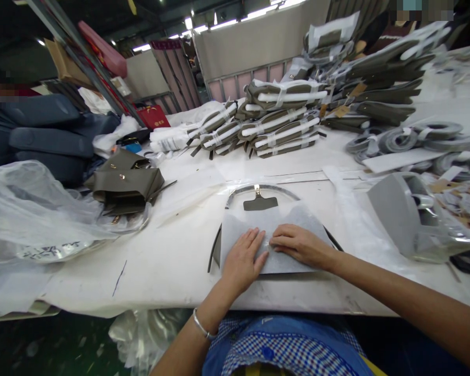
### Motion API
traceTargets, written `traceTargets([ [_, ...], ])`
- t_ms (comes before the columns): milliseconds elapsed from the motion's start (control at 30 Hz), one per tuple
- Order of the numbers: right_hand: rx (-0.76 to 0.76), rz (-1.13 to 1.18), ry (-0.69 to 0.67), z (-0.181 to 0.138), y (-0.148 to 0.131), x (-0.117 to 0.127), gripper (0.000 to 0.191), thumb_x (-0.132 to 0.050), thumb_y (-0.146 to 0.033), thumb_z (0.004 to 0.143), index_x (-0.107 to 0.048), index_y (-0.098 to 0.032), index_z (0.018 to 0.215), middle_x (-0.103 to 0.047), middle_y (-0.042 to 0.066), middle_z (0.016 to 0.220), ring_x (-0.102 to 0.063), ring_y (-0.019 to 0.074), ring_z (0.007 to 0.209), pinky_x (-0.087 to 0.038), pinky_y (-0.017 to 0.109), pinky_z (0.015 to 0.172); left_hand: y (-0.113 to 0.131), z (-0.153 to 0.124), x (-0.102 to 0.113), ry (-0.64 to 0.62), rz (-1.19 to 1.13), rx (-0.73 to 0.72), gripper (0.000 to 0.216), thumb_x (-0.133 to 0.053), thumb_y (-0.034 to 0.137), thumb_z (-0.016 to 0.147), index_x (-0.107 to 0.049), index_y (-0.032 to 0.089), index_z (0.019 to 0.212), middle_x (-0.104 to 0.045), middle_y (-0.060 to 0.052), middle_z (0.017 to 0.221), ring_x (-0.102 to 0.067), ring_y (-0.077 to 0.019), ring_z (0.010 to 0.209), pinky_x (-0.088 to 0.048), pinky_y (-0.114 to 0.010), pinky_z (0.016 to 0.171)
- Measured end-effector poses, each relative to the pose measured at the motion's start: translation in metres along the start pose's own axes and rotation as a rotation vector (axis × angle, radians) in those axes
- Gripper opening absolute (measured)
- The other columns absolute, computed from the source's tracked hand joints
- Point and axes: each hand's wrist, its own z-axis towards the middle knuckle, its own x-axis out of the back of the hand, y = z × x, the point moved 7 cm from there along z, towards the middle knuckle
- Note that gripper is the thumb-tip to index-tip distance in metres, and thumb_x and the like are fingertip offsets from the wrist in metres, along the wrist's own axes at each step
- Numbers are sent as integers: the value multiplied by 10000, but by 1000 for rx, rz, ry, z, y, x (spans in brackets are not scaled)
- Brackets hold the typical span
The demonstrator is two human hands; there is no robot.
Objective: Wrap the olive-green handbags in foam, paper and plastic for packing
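A handbag [216,249] lies flat on the table, mostly covered by a sheet of thin grey-white wrapping paper [293,265]. Beyond the paper show its wrapped handle [235,194], a dark olive tab [260,203] and a metal clasp [257,191]. My left hand [243,259] rests flat on the paper, fingers stretched out. Close to its right, my right hand [300,244] has bent fingers pressed together against the paper. A small shiny spot lies at these fingertips; whether they grip anything is hidden.
Stacked wrapped olive bags [282,128] stand at the back. An olive bag [127,180] and clear plastic [35,209] lie on the left. On the right are a tape dispenser [419,214], rolled grey straps [399,140] and the table's [160,290] front edge runs before me.
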Motion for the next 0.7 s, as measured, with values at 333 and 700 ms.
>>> traceTargets([
  [333, 54, 9, 86, -8, 1, -4, 286, -464, -243, 1015, -659, -185, 1217, -675, 114, 1097, -610, 199, 1049, -519, 380, 951, 1, -1, 0, -1, 22, -21, 478, -422, 392, 1014, -403, 222, 1461, -412, -88, 1532, -380, -233, 1415, -370, -435, 1171],
  [700, -7, -218, -209, -14, 5, -13, 613, -496, -476, 989, -321, -236, 1525, -397, 66, 1539, -298, 277, 1452, -198, 556, 1199, -6, 1, 7, -163, 154, -187, 623, -339, 584, 988, -332, 224, 1496, -306, -87, 1587, -254, -294, 1471, -206, -610, 1194],
])
